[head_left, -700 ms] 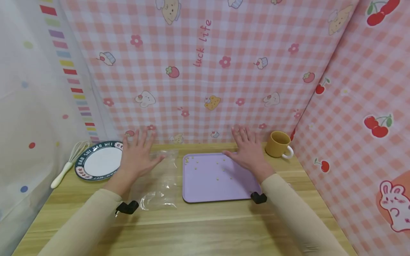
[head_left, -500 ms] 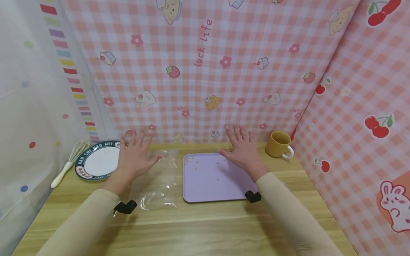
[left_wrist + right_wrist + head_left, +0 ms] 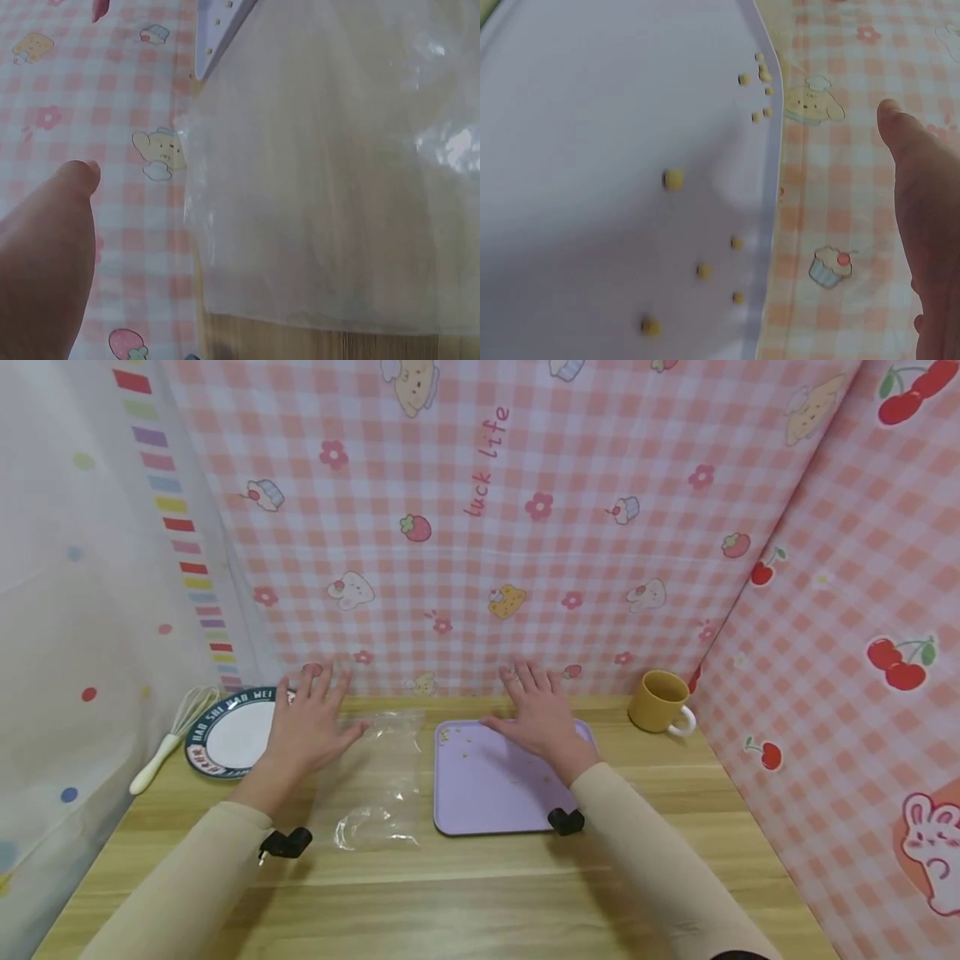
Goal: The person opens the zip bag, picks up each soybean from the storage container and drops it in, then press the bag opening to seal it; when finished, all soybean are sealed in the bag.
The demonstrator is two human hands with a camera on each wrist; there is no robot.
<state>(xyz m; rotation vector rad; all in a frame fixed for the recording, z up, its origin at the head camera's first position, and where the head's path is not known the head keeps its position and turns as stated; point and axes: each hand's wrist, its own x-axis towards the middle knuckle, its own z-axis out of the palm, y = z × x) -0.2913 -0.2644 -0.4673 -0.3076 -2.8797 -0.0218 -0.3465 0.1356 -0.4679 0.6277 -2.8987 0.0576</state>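
Note:
My left hand, fingers spread and holding nothing, hovers between the plate and a flat clear plastic bag. In the left wrist view its thumb shows beside the bag's edge. Over the lilac tray my right hand is stretched out with spread fingers, holding nothing. Several small yellow pieces lie scattered on the tray, some clustered in its far left corner. The right thumb appears past the tray's rim in the right wrist view. Part of the plate is hidden behind the left hand.
A whisk with a pale handle lies at the far left, beside the plate. At the back right stands a mustard mug with a white handle. Checked cloth hangs behind the wooden table, and another covers the right side.
My right hand has moved left, farther over the tray. The left hand has shifted slightly left. The head view has turned a little, so the whole scene sits slightly farther right.

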